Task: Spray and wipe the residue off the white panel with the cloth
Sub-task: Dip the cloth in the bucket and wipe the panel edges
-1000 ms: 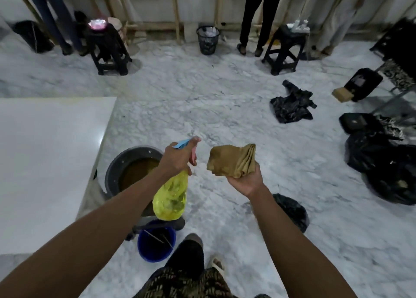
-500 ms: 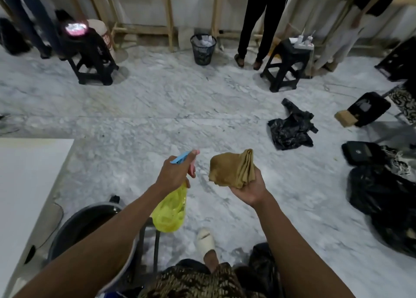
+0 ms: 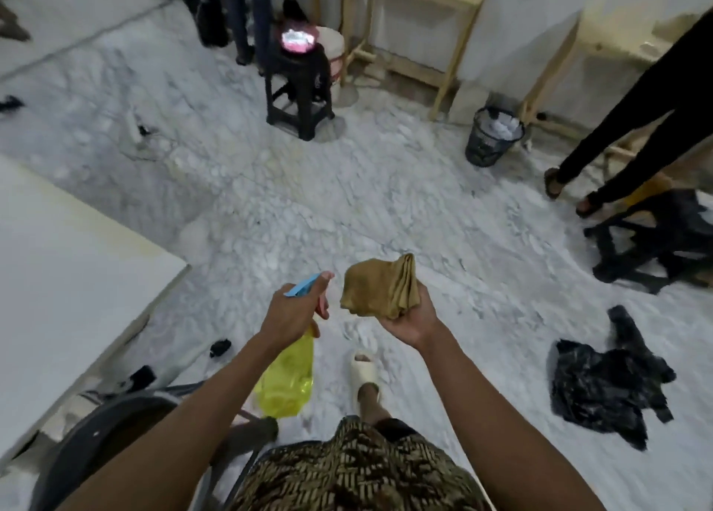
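My left hand (image 3: 294, 310) grips a spray bottle (image 3: 287, 379) with a yellow body and a blue nozzle, which points right at the cloth. My right hand (image 3: 413, 315), palm up, holds a folded tan cloth (image 3: 380, 285) just right of the nozzle. The two hands are close together, above the marble floor. The white panel (image 3: 65, 279) lies at the left, its near corner left of my left hand. I see no clear residue on it from here.
A dark bucket (image 3: 100, 429) sits at the lower left by the panel. Black plastic bags (image 3: 605, 379) lie on the floor at right. A black stool (image 3: 299, 86), a mesh bin (image 3: 492, 136) and other people's legs (image 3: 617, 124) stand further off. My sandalled foot (image 3: 364, 375) is below my hands.
The view has swung left and tilted; the white panel fills more of the left side. Both hands keep their hold and stay close together in front of me.
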Demonstrator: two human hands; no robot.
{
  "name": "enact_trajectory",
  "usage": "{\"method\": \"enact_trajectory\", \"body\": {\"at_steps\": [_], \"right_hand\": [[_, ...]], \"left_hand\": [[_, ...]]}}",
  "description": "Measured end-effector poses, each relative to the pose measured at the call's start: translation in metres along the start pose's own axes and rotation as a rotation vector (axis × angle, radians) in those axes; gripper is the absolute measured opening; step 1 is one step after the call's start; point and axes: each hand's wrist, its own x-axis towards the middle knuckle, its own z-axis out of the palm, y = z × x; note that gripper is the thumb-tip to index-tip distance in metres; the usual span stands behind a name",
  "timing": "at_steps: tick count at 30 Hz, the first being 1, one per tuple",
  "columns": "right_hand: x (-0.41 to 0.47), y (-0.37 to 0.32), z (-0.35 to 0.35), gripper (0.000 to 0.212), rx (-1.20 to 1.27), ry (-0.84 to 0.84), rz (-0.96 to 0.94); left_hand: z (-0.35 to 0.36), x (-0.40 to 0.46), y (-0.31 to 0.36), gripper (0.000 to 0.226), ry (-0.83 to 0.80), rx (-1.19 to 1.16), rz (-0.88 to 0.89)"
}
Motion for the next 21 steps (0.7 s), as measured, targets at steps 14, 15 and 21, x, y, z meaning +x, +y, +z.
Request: {"method": "enact_trajectory", "body": {"at_steps": [14, 15, 21], "right_hand": [[0.262, -0.042, 0.325, 0.047, -0.305, -0.456, 0.572], [0.276, -0.038, 0.346, 0.047, -0.308, -0.484, 0.584], [0.37, -0.011, 0.474, 0.07, -0.345, -0.533, 0.672]], "left_hand": [[-0.173, 0.175, 0.083, 0.045, 0.648, -0.202, -0.138], [-0.187, 0.186, 0.086, 0.04, 0.674, -0.22, -0.138], [-0.295, 0.275, 0.105, 0.072, 0.811, -0.287, -0.153]]}}
